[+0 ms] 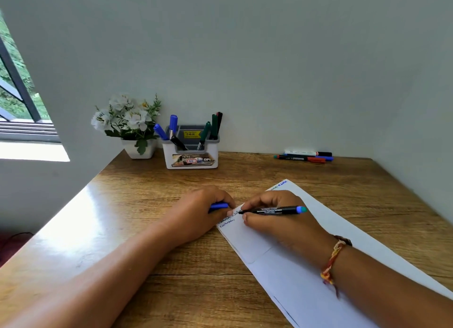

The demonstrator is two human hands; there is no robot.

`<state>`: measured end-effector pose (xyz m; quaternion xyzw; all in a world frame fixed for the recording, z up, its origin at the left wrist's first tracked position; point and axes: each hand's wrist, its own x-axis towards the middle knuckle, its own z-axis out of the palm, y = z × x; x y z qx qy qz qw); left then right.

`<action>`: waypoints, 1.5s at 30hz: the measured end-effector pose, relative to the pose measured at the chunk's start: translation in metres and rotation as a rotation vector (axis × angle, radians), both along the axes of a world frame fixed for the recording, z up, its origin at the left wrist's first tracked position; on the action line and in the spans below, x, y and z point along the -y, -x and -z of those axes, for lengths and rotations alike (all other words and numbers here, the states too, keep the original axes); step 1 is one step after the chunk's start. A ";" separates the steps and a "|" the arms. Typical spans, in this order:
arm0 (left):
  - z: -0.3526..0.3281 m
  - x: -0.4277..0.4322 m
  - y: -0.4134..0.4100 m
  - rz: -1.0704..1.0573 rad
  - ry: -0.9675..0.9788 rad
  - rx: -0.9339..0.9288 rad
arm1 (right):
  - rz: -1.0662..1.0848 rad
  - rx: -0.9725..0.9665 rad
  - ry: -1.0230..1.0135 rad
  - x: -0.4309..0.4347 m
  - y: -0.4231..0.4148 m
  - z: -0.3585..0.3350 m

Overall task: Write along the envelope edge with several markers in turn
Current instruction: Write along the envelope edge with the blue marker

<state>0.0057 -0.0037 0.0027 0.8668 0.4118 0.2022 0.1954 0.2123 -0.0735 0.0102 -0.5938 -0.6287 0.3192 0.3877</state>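
Envelope (294, 273) angled on desk (137, 200); R hand (277, 223) grips marker (269, 210), tip at edge; L hand (201, 212) grips cap (219, 206).

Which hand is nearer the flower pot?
Left. The left hand, gripping a blue cap, is in front of the flower pot, to its right; the right hand, holding a marker, is farther right.

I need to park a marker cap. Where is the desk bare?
Bare wood lies between the pen holder and the loose markers, and across the stretch left of the left hand toward the flower pot. It is crowded where that hand meets the right hand at the envelope edge.
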 end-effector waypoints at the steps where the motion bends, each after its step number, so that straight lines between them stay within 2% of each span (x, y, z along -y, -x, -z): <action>1: 0.000 0.000 0.000 -0.002 -0.004 -0.008 | 0.001 -0.021 0.014 0.000 0.000 0.001; 18: -0.002 0.000 0.000 -0.031 0.129 0.030 | 0.025 -0.068 -0.007 -0.006 0.001 0.015; 32: -0.004 0.003 0.001 -0.023 0.141 0.041 | 0.066 0.034 -0.004 -0.006 0.006 0.013; 45: -0.004 0.001 0.000 -0.030 0.139 0.018 | 0.090 0.024 0.017 -0.005 0.005 0.011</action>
